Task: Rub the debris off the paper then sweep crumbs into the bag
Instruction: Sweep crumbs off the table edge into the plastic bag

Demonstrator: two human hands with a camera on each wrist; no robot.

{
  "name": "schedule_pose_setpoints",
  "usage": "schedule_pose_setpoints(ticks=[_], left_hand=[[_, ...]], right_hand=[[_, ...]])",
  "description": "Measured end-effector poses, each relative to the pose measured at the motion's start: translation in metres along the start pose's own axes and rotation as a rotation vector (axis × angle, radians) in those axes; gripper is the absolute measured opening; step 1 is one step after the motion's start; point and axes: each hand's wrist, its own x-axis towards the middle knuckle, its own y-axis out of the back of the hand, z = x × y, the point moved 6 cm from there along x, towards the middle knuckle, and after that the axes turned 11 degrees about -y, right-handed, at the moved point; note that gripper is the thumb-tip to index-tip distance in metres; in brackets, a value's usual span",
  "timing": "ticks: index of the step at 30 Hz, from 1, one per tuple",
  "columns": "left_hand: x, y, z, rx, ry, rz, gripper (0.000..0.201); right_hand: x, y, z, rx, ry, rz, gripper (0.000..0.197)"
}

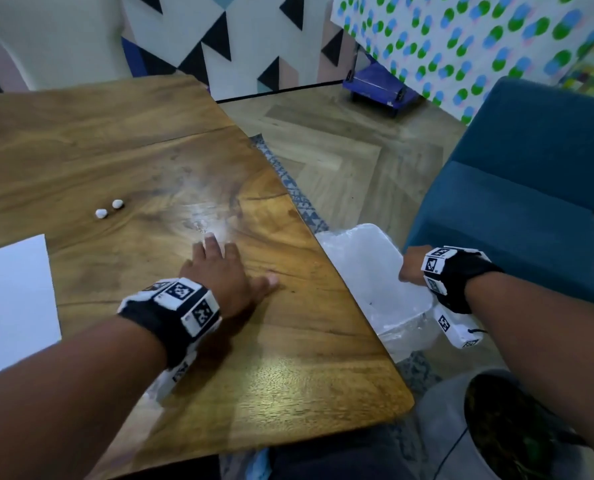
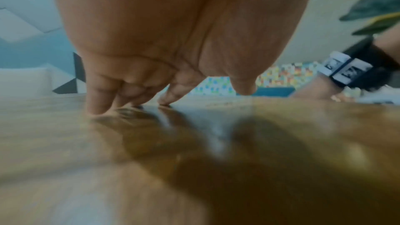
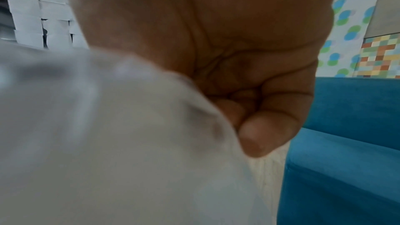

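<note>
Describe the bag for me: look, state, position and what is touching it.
The bag is thin, translucent white plastic, crinkled and glossy. It hangs just off the wooden table's right edge, its mouth held open beside that edge. The right hand grips its far rim in curled fingers. A few dark specks show inside. The left hand does not touch it.

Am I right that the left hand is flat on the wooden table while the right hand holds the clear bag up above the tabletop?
Not quite. The left hand is indeed flat on the wooden table, but the right hand holds the clear bag beside the table's edge and below the tabletop, not above it. The head view shows this.
</note>
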Motion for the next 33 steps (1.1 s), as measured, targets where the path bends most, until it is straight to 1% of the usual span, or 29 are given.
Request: schedule_pose_setpoints(ticks=[1, 2, 5, 7, 9, 10, 11, 12, 14, 16, 17, 18, 19, 20, 21, 23, 25, 27, 28, 30, 32, 33], left_hand=[[-0.003, -0.007, 0.004, -0.002, -0.002, -0.025, 0.120], [-0.006, -0.013, 0.019, -0.011, -0.039, -0.028, 0.123], [-0.009, -0.025, 0.096, -0.069, -0.228, -0.028, 0.122], [-0.010, -0.029, 0.147, -0.102, -0.337, -0.077, 0.119], [-0.012, -0.022, 0.177, -0.148, -0.419, -0.097, 0.116], [-0.011, -0.016, 0.179, -0.170, -0.436, -0.074, 0.114], [-0.010, -0.009, 0.172, -0.182, -0.426, -0.033, 0.113], [-0.008, -0.003, 0.155, -0.179, -0.392, 0.019, 0.113], [-0.006, 0.002, 0.099, -0.116, -0.267, 0.089, 0.112], [-0.007, -0.001, 0.036, -0.049, -0.116, 0.078, 0.114], [-0.010, -0.005, 0.013, -0.036, -0.062, 0.049, 0.115], [-0.015, -0.011, 0.001, -0.032, -0.033, 0.014, 0.116], [-0.019, -0.017, 0.001, -0.029, -0.025, -0.011, 0.119], [-0.023, -0.022, 0.011, -0.024, -0.044, -0.012, 0.122], [-0.025, -0.026, 0.031, -0.021, -0.092, 0.004, 0.124], [-0.027, -0.034, 0.089, -0.056, -0.251, 0.017, 0.126], [-0.026, -0.038, 0.150, -0.135, -0.407, -0.041, 0.123], [-0.026, -0.031, 0.192, -0.199, -0.501, -0.095, 0.119], [-0.026, -0.024, 0.201, -0.230, -0.518, -0.099, 0.117], [-0.023, -0.015, 0.196, -0.262, -0.504, -0.087, 0.116], [-0.019, -0.008, 0.161, -0.222, -0.434, -0.032, 0.115], [-0.019, -0.005, 0.135, -0.183, -0.387, 0.006, 0.115]], right_hand=[[0.001, -0.001, -0.001, -0.006, 0.004, 0.010, 0.013], [0.001, -0.001, -0.002, -0.021, 0.013, 0.016, 0.015], [-0.002, -0.003, -0.005, -0.081, 0.029, 0.003, 0.026], [-0.005, -0.002, -0.009, -0.095, 0.029, 0.008, 0.026], [-0.004, -0.001, -0.011, -0.091, 0.036, 0.013, 0.025], [-0.004, -0.001, -0.011, -0.083, 0.043, 0.015, 0.023], [-0.004, -0.002, -0.010, -0.080, 0.046, 0.013, 0.019], [-0.004, -0.002, -0.009, -0.079, 0.050, 0.012, 0.017], [-0.004, -0.004, -0.006, -0.092, 0.055, 0.005, 0.019], [-0.002, -0.008, -0.004, -0.087, 0.058, -0.001, 0.025], [-0.002, -0.009, -0.003, -0.094, 0.063, -0.004, 0.026], [-0.002, -0.010, -0.002, -0.103, 0.072, -0.008, 0.026], [-0.001, -0.011, -0.001, -0.110, 0.073, -0.007, 0.025], [-0.001, -0.012, 0.000, -0.106, 0.070, -0.003, 0.023], [-0.001, -0.012, 0.001, -0.095, 0.061, -0.006, 0.020], [-0.002, -0.011, 0.001, -0.089, 0.061, -0.002, 0.015], [-0.003, -0.008, 0.002, -0.090, 0.060, 0.011, 0.015], [-0.005, -0.005, 0.002, -0.105, 0.057, 0.018, 0.018], [-0.007, -0.003, 0.001, -0.118, 0.059, 0.014, 0.018], [-0.010, -0.001, 0.001, -0.130, 0.067, 0.004, 0.017], [-0.012, -0.001, 0.003, -0.107, 0.056, -0.008, 0.018], [-0.011, -0.001, 0.004, -0.093, 0.056, -0.009, 0.019]])
